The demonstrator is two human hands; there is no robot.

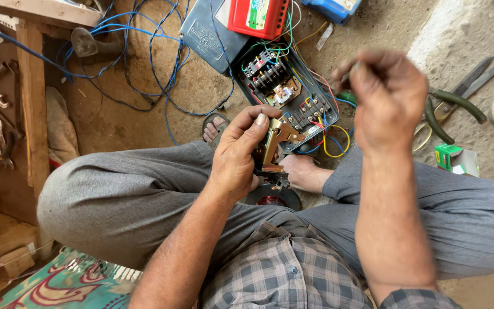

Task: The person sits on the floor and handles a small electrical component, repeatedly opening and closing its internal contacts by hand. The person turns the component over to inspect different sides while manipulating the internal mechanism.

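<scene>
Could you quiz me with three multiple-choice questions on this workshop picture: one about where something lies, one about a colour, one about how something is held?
1. Where do the pliers lie?
A. On the ground to the right of the right hand
B. Inside the open electrical box
C. On the person's lap

2. What colour is the long loose wire looped over the ground?
A. White
B. Blue
C. Orange

3. How is the small brass-coloured part held?
A. It lies loose on the ground
B. It hangs from a wire
C. The left hand grips it

Answers:
1. A, since their green handles rest on the ground beside the raised right hand.
2. B, since blue loops run from the wooden rack toward the open electrical box.
3. C, since the left hand closes its thumb and fingers around it, above the lap.
</scene>
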